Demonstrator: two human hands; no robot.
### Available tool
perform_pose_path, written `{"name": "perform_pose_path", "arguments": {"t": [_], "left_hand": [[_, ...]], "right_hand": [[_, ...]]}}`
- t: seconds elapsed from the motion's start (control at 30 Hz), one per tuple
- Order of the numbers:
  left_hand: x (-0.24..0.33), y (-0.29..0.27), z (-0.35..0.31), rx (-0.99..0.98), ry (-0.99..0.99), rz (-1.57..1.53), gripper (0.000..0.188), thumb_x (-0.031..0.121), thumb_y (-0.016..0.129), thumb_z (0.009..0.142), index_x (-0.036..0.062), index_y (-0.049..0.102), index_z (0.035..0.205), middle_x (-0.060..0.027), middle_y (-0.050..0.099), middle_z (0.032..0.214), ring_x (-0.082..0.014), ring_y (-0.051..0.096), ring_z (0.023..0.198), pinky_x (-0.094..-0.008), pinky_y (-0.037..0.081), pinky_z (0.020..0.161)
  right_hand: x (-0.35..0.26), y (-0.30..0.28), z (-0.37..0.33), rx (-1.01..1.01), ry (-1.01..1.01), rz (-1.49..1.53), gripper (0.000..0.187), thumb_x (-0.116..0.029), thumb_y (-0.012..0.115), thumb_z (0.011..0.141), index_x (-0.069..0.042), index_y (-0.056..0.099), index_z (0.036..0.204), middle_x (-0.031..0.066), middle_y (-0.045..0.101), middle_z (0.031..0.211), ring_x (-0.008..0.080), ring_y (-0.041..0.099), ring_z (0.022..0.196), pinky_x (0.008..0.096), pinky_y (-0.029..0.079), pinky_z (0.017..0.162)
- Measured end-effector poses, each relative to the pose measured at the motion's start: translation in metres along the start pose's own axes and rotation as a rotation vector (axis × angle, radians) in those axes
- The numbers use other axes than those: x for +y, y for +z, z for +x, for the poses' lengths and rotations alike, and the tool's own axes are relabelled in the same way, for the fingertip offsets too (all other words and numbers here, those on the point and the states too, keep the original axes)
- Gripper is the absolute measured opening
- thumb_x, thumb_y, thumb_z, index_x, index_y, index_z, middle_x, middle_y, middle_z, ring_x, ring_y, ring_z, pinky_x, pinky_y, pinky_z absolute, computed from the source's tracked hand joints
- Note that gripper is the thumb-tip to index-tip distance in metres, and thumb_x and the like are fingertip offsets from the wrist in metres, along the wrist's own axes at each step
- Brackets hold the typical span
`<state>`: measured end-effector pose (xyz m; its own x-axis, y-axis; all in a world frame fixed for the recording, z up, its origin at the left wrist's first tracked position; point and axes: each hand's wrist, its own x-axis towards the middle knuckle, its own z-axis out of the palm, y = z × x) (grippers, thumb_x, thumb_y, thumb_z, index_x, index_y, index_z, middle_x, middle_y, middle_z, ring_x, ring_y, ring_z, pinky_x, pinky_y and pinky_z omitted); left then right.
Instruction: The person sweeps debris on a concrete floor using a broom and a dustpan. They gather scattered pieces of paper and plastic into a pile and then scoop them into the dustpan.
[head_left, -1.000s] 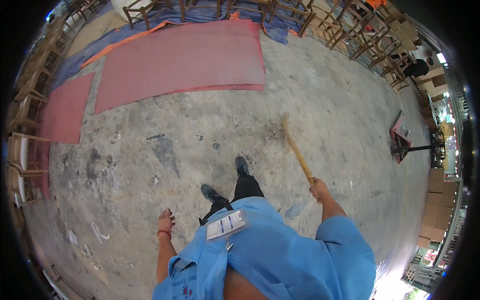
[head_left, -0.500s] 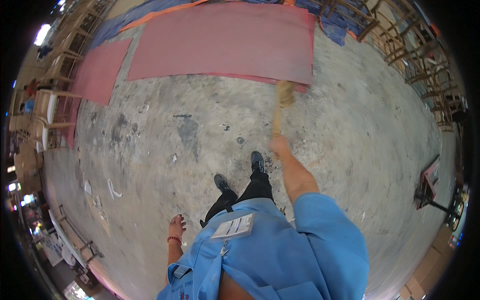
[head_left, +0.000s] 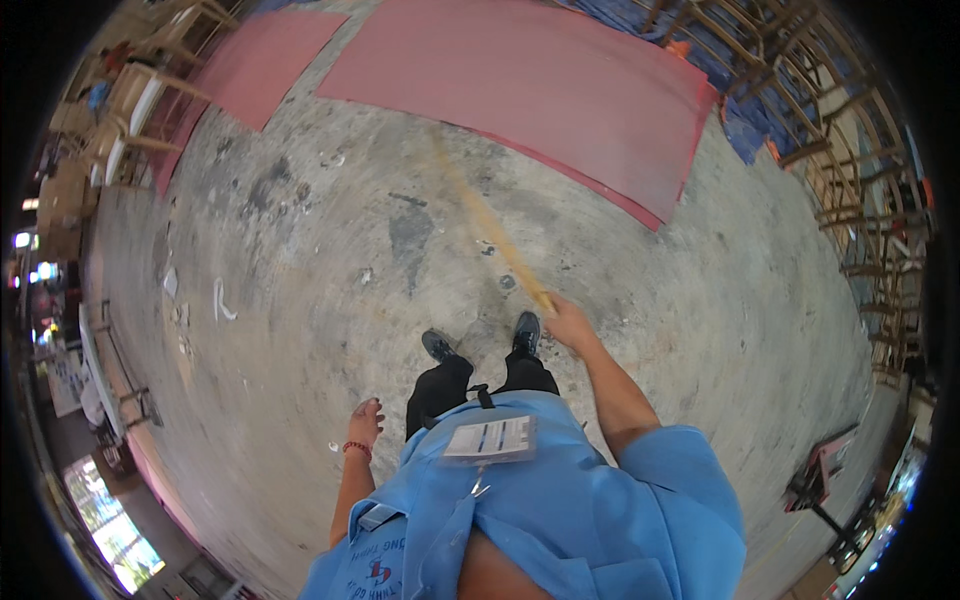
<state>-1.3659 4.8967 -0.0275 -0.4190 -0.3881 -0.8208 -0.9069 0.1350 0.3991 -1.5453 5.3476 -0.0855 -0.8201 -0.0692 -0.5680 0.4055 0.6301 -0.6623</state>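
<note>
My right hand (head_left: 568,325) is closed around the handle of a yellowish broom (head_left: 490,225). The broom slants forward and left across the grey concrete floor, and its far end is smeared by motion near the edge of a large pink sheet (head_left: 530,80). My left hand (head_left: 367,422), with a red bead bracelet (head_left: 357,450) at the wrist, hangs empty beside my left hip, its fingers loosely bent and apart. Below the broom handle are my two dark shoes (head_left: 527,332) on the floor.
A second pink sheet (head_left: 265,65) lies at the far left, near wooden chairs (head_left: 135,110). Stacked wooden chair frames (head_left: 840,150) line the right side by a blue tarp (head_left: 745,130). White scraps (head_left: 222,300) lie at left. A red-and-black stand (head_left: 825,470) is at lower right.
The broom has swung left in my right hand, from pointing ahead to slanting left. My view has turned, so the pink sheets appear tilted and farther right. My left hand still hangs at my side.
</note>
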Motion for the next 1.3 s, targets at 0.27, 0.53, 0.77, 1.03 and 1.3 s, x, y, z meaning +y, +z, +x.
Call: {"name": "perform_pose_path", "arguments": {"t": [0.27,0.53,0.77,1.03,1.3], "left_hand": [[-0.032,-0.039,0.050,-0.064,-0.042,-0.032,0.050,0.041,0.050,0.093,0.0060,0.053,0.128,-0.0092,0.061,0.120,-0.0226,0.061,0.100,-0.0362,0.051,0.074],[-0.064,-0.129,0.071,0.069,-0.080,-0.180,0.051,0.042,0.051,0.093,0.0045,0.052,0.128,-0.0099,0.061,0.119,-0.0234,0.062,0.101,-0.0361,0.051,0.074],[-0.112,-0.180,0.070,0.136,-0.243,-0.238,0.049,0.039,0.049,0.093,0.0049,0.051,0.129,-0.0107,0.059,0.123,-0.0243,0.060,0.104,-0.0381,0.051,0.077],[-0.123,-0.175,0.086,0.118,-0.229,-0.327,0.048,0.039,0.050,0.092,0.0032,0.055,0.125,-0.0092,0.064,0.113,-0.0192,0.064,0.090,-0.0308,0.050,0.063],[-0.111,-0.162,0.114,0.064,-0.141,-0.419,0.052,0.040,0.049,0.092,0.0038,0.051,0.129,-0.0111,0.061,0.120,-0.0231,0.062,0.100,-0.0354,0.050,0.078]], "right_hand": [[0.027,0.012,-0.008,0.190,0.346,-0.042,0.055,-0.012,0.059,0.073,-0.001,0.052,0.126,0.0231,0.067,0.086,0.0324,0.068,0.075,0.0406,0.053,0.068],[-0.093,0.225,0.102,-0.014,0.126,0.017,0.045,-0.019,0.060,0.074,0.003,0.059,0.113,0.0216,0.067,0.080,0.0323,0.067,0.067,0.0383,0.053,0.059],[-0.297,0.334,0.144,-0.563,0.145,0.394,0.054,-0.002,0.058,0.072,-0.005,0.056,0.126,0.0129,0.063,0.077,0.0203,0.059,0.055,0.0340,0.048,0.050],[-0.288,0.264,0.094,-0.409,0.056,0.230,0.071,-0.008,0.063,0.073,-0.006,0.041,0.140,0.0208,0.054,0.117,0.0239,0.063,0.084,0.0344,0.054,0.067],[-0.184,0.170,0.029,-0.172,0.376,0.166,0.046,-0.001,0.051,0.079,-0.007,0.047,0.125,0.0085,0.051,0.065,0.0195,0.052,0.048,0.0358,0.044,0.042]]}}
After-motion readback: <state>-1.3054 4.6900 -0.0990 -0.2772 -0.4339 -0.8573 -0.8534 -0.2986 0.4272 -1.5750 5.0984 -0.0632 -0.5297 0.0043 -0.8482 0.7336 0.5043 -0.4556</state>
